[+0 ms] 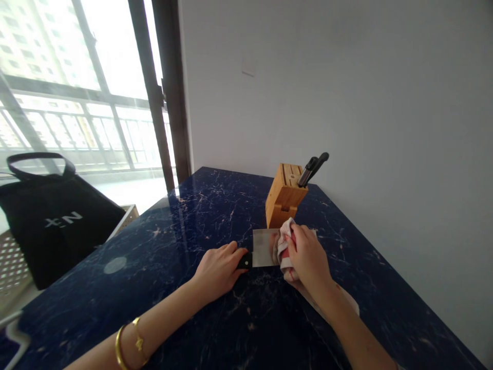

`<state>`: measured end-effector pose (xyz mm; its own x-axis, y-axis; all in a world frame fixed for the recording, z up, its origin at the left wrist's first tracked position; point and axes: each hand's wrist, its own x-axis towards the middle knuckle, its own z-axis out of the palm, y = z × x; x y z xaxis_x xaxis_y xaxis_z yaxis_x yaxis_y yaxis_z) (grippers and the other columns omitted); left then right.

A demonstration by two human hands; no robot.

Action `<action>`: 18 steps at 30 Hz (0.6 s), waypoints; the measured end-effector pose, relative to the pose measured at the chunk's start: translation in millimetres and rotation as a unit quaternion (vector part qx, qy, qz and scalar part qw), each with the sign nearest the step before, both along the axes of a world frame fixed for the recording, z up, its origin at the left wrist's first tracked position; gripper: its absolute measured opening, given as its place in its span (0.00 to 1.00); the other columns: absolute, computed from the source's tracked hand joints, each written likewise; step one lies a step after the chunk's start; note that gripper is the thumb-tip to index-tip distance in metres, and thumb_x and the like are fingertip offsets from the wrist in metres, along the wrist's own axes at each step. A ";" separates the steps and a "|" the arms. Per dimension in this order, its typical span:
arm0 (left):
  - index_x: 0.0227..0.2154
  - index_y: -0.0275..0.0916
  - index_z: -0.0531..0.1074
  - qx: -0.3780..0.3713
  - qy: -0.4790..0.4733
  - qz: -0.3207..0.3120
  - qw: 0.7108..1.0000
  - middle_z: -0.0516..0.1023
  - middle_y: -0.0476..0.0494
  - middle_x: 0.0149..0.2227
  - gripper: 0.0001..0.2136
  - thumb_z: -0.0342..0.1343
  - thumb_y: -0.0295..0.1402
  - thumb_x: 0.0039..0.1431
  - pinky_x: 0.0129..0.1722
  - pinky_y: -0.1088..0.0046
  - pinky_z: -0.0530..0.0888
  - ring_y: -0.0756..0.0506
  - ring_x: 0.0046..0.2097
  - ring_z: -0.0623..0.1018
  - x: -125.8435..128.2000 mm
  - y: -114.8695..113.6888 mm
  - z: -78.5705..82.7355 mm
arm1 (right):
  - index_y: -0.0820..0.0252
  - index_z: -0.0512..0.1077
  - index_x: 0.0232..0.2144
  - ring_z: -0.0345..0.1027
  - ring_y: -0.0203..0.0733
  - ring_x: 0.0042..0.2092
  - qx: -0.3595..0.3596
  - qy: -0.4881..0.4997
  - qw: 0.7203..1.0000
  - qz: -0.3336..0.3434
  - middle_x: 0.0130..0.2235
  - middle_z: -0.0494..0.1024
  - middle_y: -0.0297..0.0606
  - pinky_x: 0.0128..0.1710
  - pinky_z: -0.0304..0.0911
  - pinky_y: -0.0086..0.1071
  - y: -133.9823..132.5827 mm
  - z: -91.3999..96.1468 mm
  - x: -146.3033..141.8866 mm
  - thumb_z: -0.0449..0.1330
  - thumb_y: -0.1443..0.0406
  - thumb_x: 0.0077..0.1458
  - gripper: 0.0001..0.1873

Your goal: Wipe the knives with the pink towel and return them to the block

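Note:
My left hand (221, 270) is closed around the black handle of a cleaver (265, 248). The wide steel blade points to the right, just over the dark blue table. In my right hand (310, 257) is a bunched white and red cloth (285, 250), pressed against the blade. The cloth and hand cover much of the blade's right part, though a sliver of its far corner shows beyond them. Part of the cloth trails under my right forearm. Right behind the blade stands a wooden knife block (283, 198).
Two black-handled tools (314, 168) stick out of the block's slots. The blue marbled table (215, 205) meets a white wall behind. At the left, a black bag (63, 221) rests by a perforated light-coloured surface, near a large window. A white curved object (16, 336) is at the lower left.

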<state>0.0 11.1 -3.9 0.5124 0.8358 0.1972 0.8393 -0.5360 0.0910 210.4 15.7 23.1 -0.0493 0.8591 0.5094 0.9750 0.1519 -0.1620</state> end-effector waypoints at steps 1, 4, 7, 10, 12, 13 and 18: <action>0.43 0.44 0.63 -0.003 0.001 0.004 1.000 0.68 0.45 0.38 0.13 0.45 0.41 0.57 0.34 0.71 0.67 0.44 0.41 0.71 1.0 -0.5 -1.1 | 0.63 0.62 0.47 0.61 0.43 0.40 -0.002 0.011 1.000 0.015 0.38 0.68 0.42 0.39 0.56 0.32 0.2 -1.1 -5.4 0.46 0.67 0.55 0.17; 0.41 0.43 0.65 -0.002 -0.014 0.018 1.000 0.68 0.45 0.37 0.13 0.43 0.41 0.58 0.33 0.72 0.67 0.45 0.39 0.72 3.5 -2.2 -3.7 | 0.60 0.61 0.49 0.61 0.42 0.43 -0.003 0.041 0.997 0.070 0.40 0.68 0.42 0.41 0.57 0.32 -0.6 -3.6 -26.6 0.45 0.66 0.56 0.18; 0.41 0.43 0.65 0.013 -0.034 0.026 0.999 0.68 0.46 0.37 0.13 0.41 0.41 0.59 0.33 0.71 0.67 0.45 0.39 0.71 4.5 -2.8 -5.2 | 0.58 0.62 0.49 0.61 0.41 0.43 0.000 0.041 0.994 0.101 0.40 0.69 0.41 0.41 0.57 0.32 -1.9 -3.3 -41.2 0.44 0.65 0.57 0.18; 0.41 0.43 0.64 0.020 -0.035 0.030 0.999 0.68 0.46 0.37 0.13 0.41 0.42 0.59 0.34 0.71 0.67 0.45 0.39 0.71 4.1 -1.6 -6.1 | 0.57 0.63 0.48 0.62 0.41 0.42 -0.001 0.041 0.996 0.082 0.39 0.69 0.40 0.42 0.57 0.31 -1.8 0.5 -35.2 0.44 0.64 0.58 0.18; 0.40 0.42 0.64 0.022 -0.027 0.036 0.999 0.68 0.45 0.37 0.13 0.41 0.42 0.59 0.33 0.71 0.68 0.45 0.39 0.71 3.5 -0.2 -6.5 | 0.58 0.63 0.48 0.62 0.40 0.42 0.009 0.045 0.997 0.056 0.39 0.68 0.40 0.41 0.58 0.31 -1.4 3.3 -23.6 0.43 0.64 0.58 0.18; 0.40 0.41 0.64 0.025 -0.022 0.038 0.999 0.67 0.45 0.37 0.14 0.40 0.42 0.59 0.32 0.71 0.68 0.45 0.39 0.70 3.0 0.5 -6.7 | 0.57 0.63 0.48 0.62 0.41 0.42 0.015 0.047 0.998 0.044 0.39 0.68 0.40 0.41 0.58 0.31 -1.4 4.2 -18.1 0.43 0.64 0.58 0.18; 0.38 0.40 0.62 0.037 -0.001 0.041 0.998 0.66 0.44 0.36 0.13 0.39 0.41 0.60 0.30 0.71 0.68 0.44 0.39 0.70 0.2 3.7 -5.7 | 0.57 0.64 0.47 0.62 0.41 0.42 0.012 0.031 0.997 0.069 0.39 0.67 0.39 0.41 0.58 0.30 -7.5 0.0 -19.0 0.45 0.64 0.57 0.16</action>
<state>0.2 14.8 -9.6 0.4420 0.8583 0.2608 0.8806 -0.4705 0.0560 191.4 8.2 23.1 -0.1336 0.8341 0.5352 0.9329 0.2881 -0.2161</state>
